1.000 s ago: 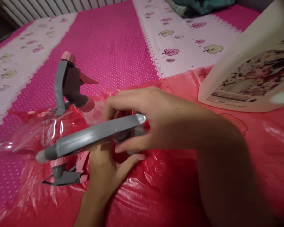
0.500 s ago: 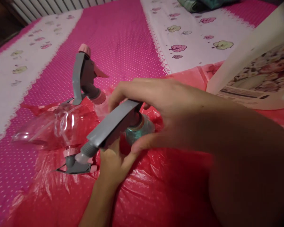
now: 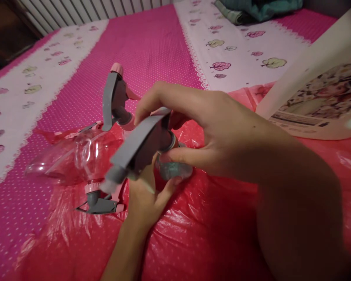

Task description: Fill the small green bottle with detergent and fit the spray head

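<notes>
My right hand [image 3: 213,132] reaches in from the right and grips a grey trigger-spray head [image 3: 137,146] at its collar, thumb and fingers around it. Beneath it my left hand [image 3: 148,195] holds the small clear bottle [image 3: 175,170] that the spray head sits on; most of that bottle is hidden by my fingers. The spray head's nozzle points down and to the left.
Two clear spray bottles lie on the red plastic sheet [image 3: 199,242]: one with a grey and pink trigger head [image 3: 115,99] up behind, one with its head [image 3: 98,201] in front. A big white jug [image 3: 316,89] leans at right. A pink dotted bedcover [image 3: 146,47] lies beyond.
The grey spray head has tilted from nearly level to steeply slanted, nozzle lower left, and my right hand's fingers have shifted round its collar. The view has drifted a little.
</notes>
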`<control>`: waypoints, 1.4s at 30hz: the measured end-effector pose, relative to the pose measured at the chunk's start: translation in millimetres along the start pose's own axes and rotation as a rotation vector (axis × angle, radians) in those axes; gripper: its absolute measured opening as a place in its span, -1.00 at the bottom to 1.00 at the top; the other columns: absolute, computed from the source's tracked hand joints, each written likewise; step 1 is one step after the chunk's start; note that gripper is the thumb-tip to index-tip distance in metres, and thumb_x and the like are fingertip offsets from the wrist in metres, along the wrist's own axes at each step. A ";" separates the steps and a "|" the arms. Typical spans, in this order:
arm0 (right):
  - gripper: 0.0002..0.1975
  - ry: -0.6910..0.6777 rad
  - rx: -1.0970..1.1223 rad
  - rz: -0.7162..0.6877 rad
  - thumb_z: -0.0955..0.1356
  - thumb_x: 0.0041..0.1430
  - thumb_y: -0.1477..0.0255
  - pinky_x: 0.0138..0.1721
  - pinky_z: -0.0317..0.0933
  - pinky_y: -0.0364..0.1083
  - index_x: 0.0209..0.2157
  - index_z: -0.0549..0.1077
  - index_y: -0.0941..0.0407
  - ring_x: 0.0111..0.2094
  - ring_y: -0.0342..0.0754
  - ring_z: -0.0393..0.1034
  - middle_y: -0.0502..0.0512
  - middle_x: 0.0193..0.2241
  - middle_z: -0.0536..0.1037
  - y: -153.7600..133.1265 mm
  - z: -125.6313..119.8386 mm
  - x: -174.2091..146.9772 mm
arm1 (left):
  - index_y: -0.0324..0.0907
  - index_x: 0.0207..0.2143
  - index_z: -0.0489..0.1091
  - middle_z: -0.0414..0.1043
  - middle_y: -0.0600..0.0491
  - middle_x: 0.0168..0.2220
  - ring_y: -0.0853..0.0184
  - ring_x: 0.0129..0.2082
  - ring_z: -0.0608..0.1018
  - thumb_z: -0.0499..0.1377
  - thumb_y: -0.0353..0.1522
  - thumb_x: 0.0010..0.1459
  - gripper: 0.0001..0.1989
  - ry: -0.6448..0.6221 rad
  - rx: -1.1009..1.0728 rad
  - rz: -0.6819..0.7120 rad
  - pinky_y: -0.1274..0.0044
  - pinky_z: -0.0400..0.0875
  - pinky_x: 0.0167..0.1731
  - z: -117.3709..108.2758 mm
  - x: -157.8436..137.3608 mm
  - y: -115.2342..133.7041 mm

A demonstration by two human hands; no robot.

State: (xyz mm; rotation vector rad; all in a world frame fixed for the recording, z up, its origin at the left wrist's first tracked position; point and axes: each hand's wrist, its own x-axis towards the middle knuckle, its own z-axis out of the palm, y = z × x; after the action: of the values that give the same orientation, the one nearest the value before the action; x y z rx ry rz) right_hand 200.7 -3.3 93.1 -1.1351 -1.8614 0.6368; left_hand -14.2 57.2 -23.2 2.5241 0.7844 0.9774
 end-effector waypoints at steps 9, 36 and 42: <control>-0.64 0.198 -0.128 0.136 0.40 0.40 0.29 0.06 0.35 -0.13 0.16 0.46 0.08 0.11 -0.01 0.34 0.12 -0.03 0.46 -10.1 2.3 21.7 | -0.07 0.41 0.21 0.47 -0.12 0.27 0.06 0.16 0.55 0.20 -0.06 0.43 -0.39 -0.046 -0.077 0.021 0.24 0.49 0.15 -4.9 5.7 6.4; -0.85 0.089 -0.016 0.226 0.36 0.45 0.36 -0.21 0.27 -0.28 -0.04 0.46 0.12 -0.19 -0.36 0.38 -0.19 -0.14 0.51 5.8 1.9 -2.0 | 0.00 0.50 0.05 0.41 -0.12 0.36 0.01 0.23 0.52 0.20 -0.10 0.44 -0.30 -0.074 -0.097 0.066 0.16 0.50 0.16 -4.4 6.0 6.2; -0.82 0.116 -0.102 0.236 0.41 0.42 0.30 -0.13 0.29 -0.22 -0.08 0.51 0.12 -0.10 -0.29 0.41 -0.15 -0.08 0.53 4.0 -4.3 -4.9 | -0.01 0.45 0.16 0.50 -0.12 0.20 0.02 0.03 0.53 0.19 -0.02 0.42 -0.34 -0.050 -0.022 0.022 0.19 0.50 0.00 -2.9 4.0 6.1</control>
State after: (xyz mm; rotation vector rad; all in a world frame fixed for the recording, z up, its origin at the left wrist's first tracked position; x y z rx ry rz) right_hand 207.3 -5.9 90.4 -1.4429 -1.6911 0.5984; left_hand -11.4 54.9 -16.2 2.5336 0.7287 0.9205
